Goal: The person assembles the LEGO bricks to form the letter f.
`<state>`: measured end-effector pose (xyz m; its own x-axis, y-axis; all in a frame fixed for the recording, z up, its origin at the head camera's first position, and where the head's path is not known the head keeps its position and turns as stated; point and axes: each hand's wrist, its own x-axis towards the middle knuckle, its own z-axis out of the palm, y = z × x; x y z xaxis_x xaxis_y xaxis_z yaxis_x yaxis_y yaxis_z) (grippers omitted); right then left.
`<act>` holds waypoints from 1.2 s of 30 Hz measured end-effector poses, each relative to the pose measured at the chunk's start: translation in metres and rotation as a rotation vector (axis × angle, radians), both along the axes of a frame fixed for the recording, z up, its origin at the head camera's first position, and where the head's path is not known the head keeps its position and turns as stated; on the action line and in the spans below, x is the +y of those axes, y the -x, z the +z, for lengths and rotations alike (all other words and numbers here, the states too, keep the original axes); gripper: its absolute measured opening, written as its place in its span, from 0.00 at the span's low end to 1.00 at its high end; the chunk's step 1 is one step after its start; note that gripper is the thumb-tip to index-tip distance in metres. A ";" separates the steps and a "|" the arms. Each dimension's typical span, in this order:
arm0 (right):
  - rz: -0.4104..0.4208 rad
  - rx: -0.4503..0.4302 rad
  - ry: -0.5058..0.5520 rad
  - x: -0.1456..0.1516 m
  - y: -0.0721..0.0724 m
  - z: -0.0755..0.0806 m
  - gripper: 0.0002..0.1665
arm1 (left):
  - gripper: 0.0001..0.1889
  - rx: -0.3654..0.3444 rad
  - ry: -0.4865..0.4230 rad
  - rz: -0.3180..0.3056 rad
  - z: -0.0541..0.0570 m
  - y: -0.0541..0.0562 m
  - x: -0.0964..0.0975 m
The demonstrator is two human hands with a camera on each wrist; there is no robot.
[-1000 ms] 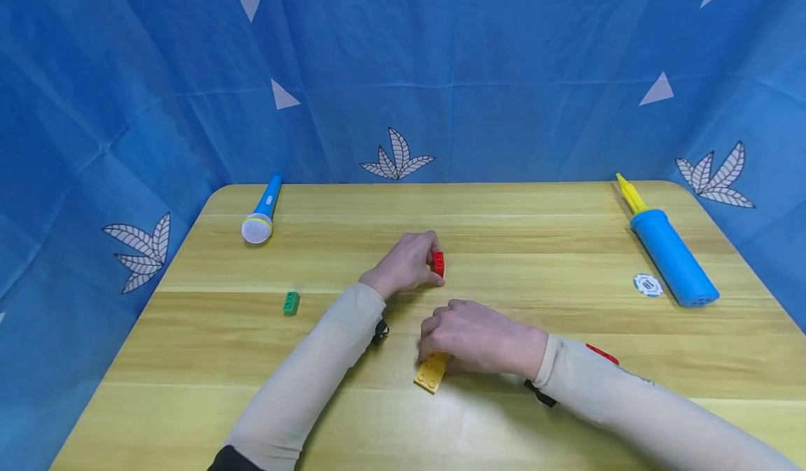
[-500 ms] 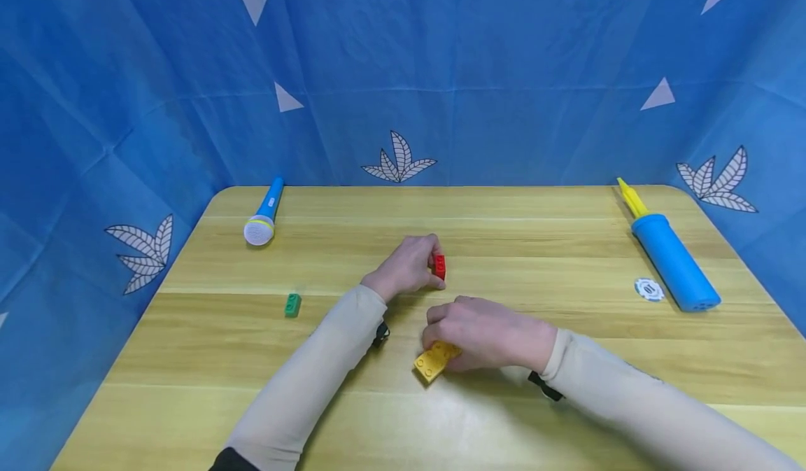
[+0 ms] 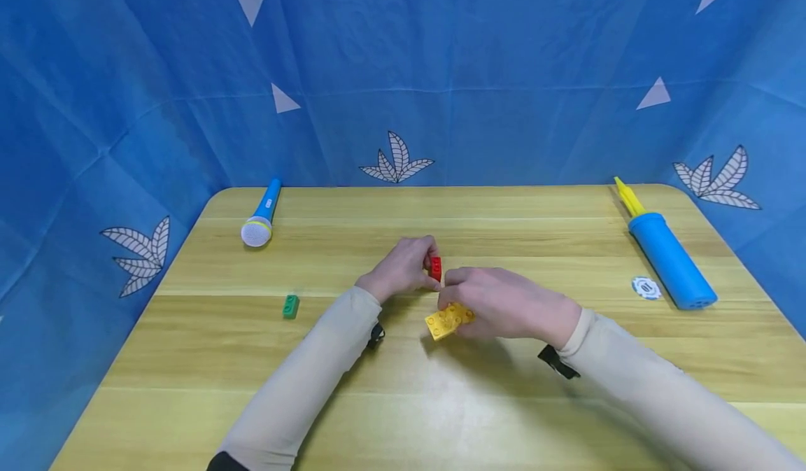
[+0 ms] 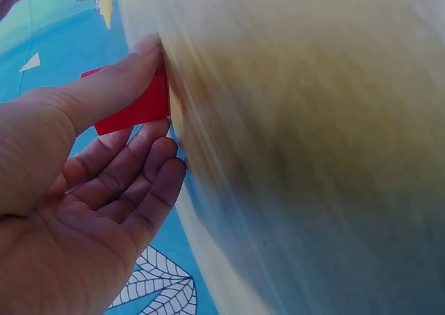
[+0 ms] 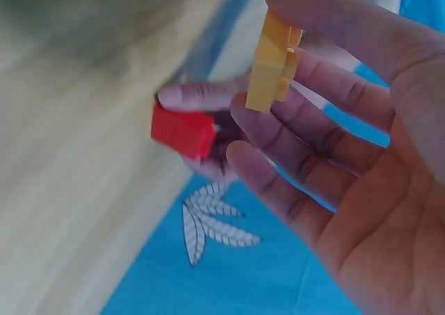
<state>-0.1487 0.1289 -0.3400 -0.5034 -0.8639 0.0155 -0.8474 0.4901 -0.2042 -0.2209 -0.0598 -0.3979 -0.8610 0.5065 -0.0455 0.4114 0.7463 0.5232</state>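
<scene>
My left hand (image 3: 403,269) pinches a small red toy brick (image 3: 436,269) between thumb and fingers at the middle of the table. In the left wrist view the thumb lies across the red brick (image 4: 142,110), which meets the tabletop. Just nearer to me, my right hand (image 3: 513,308) holds a yellow studded brick (image 3: 443,322) above the wood; its shadow falls below. In the right wrist view the thumb and fingertips grip the yellow brick (image 5: 266,71), its studs facing the palm. The two bricks are close but apart. Part of the yellow one is hidden by the fingers.
A green brick (image 3: 290,307) lies left of the left forearm. Behind it is a blue toy microphone (image 3: 264,212). At the right are a blue pump (image 3: 672,261) with a yellow nozzle and a poker chip (image 3: 646,288). Blue cloth (image 3: 504,128) borders the table.
My right hand has lifted the yellow brick off the table and carried it away from me, toward the red brick. The left hand and red brick stay nearly in place.
</scene>
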 end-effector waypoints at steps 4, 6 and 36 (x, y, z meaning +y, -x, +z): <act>-0.020 -0.003 0.038 0.006 0.008 0.006 0.17 | 0.23 -0.008 -0.005 -0.003 0.001 0.000 -0.001; -0.025 -0.019 0.050 0.008 0.011 0.008 0.18 | 0.23 -0.019 -0.008 0.001 0.001 0.000 -0.001; -0.146 -0.012 0.113 0.008 0.064 -0.001 0.13 | 0.23 -0.061 -0.008 0.018 0.002 -0.002 -0.002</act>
<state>-0.2130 0.1369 -0.3412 -0.6238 -0.7749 0.1019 -0.7663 0.5807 -0.2748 -0.2187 -0.0614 -0.3961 -0.8658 0.4916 -0.0938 0.3653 0.7489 0.5528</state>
